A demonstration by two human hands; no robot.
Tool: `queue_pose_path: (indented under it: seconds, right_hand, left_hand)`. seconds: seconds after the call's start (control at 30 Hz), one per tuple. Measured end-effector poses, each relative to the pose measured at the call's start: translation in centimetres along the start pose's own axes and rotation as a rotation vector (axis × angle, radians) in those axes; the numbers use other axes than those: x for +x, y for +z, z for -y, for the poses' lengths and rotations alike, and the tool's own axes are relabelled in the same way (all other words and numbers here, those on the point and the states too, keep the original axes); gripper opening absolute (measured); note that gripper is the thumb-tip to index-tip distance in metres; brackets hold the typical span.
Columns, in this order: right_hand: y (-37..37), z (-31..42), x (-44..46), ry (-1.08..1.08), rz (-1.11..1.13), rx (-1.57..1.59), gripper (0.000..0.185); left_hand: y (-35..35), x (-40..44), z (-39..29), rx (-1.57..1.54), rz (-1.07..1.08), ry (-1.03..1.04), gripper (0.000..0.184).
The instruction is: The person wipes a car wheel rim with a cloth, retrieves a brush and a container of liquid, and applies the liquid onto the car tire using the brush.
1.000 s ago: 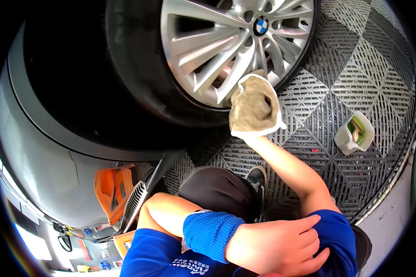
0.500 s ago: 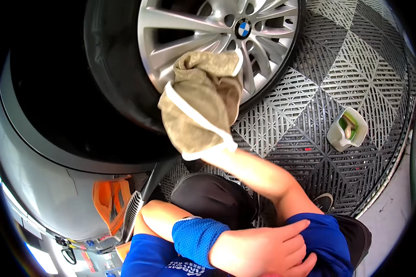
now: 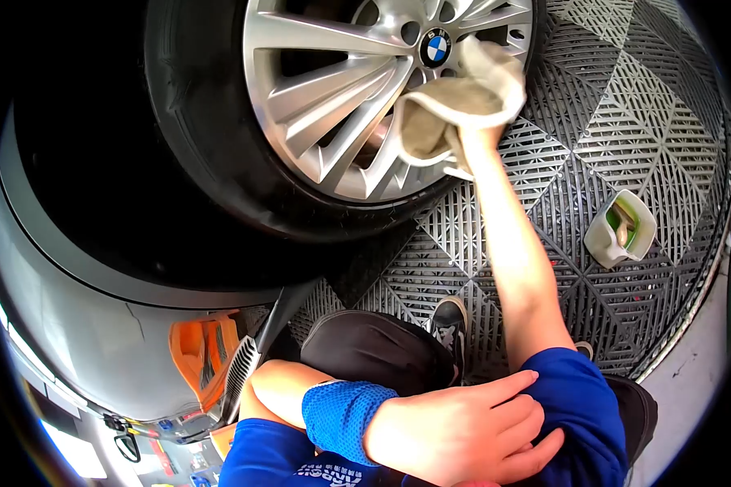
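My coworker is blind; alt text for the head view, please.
A right hand holds a beige cloth over a silver car wheel, while the left hand rests near the right sleeve. A pale tub sits on the grated floor.

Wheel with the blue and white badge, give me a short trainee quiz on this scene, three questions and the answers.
1. Which hand has the tan cloth at the wheel?
2. True or false: there is a blue band at the wrist of the left hand.
3. The white container is on: A the car, B the slatted floor, C the person's knee.

Key: 1 the right hand; 2 true; 3 B.
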State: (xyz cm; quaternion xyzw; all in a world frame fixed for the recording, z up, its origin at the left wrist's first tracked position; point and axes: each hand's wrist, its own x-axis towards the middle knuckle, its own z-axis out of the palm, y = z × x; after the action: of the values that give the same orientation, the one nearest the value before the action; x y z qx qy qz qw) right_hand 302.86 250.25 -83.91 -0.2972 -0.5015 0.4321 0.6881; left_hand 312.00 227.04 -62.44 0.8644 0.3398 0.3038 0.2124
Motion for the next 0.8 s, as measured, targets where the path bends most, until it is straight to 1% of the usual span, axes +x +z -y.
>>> queue_pose_path:
  seconds: [0.03,0.07,0.1,0.13,0.17,0.2,0.23,0.3,0.33,0.4,0.47,0.53,0.57,0.6,0.63,0.7,0.8]
  right_hand:
    - [-0.4,-0.3,1.0,0.454,-0.171,0.092,0.027]
    - [-1.0,-2.7,0.8,0.311,0.025,-0.157,0.041]
    - [0.4,-5.1,-0.2,0.177,0.002,-0.19,0.044]
    - [2.0,-5.1,-1.0,0.059,-0.012,-0.218,0.047]
    - [2.1,-3.9,-2.3,0.127,-0.064,-0.172,0.051]
    - [1.7,-5.1,-2.2,-0.006,-0.023,-0.149,0.048]
    - [1.5,-6.8,-2.8,0.129,0.006,0.076,0.046]
    - [1.5,-7.4,-2.8,0.254,0.034,0.298,0.044]
    - [1.1,-6.3,-2.6,0.178,0.023,0.271,0.041]
    - [-0.5,-3.3,-2.7,0.027,-0.002,0.206,0.034]
    - [-2.2,-0.6,-2.9,-0.119,-0.029,0.134,0.028]
    - [-2.5,-3.1,-4.0,-0.02,-0.042,0.034,0.011]
    - [-2.5,-3.9,-3.4,-0.114,-0.019,-0.295,0.01]
    - [-2.3,-4.8,-2.6,-0.202,0.007,-0.623,0.009]
    - [-1.8,-5.9,-2.4,-0.179,0.009,-0.627,0.01]
    - [-0.4,-8.0,-2.2,-0.038,0.022,-0.434,0.012]
    - [-0.1,-10.5,-2.8,0.21,0.085,-0.191,0.014]
  left_hand:
    - [-0.1,0.0,0.1,0.02,0.01,0.005,0.027]
    - [-0.2,0.1,0.3,0.039,0.021,0.009,0.027]
    - [-0.3,0.3,0.7,0.028,0.036,0.035,0.028]
    - [-0.2,0.3,0.8,0.024,0.031,0.032,0.028]
    - [-0.1,0.4,0.8,0.021,0.026,0.028,0.028]
    - [0.1,0.4,0.8,0.018,0.022,0.024,0.029]
    - [-0.1,0.5,1.1,-0.05,0.078,0.022,0.029]
    - [-0.9,0.9,1.3,-0.099,0.153,0.034,0.028]
    - [-1.3,1.0,1.4,-0.124,0.191,0.038,0.028]
    - [-1.2,0.6,1.2,-0.08,0.27,0.024,0.042]
    - [-1.3,0.7,0.8,-0.09,0.261,0.029,0.041]
    - [-1.3,0.6,0.5,-0.079,0.342,0.02,0.045]
    - [-1.2,0.7,0.5,-0.071,0.352,0.036,0.045]
    - [-1.0,0.9,0.6,-0.074,0.228,0.072,0.037]
    - [-0.8,0.8,0.3,-0.072,0.189,0.078,0.034]
    - [-0.5,0.6,-0.4,-0.068,0.109,0.089,0.03]
    - [-1.3,0.9,-0.4,-0.05,0.107,0.072,0.029]
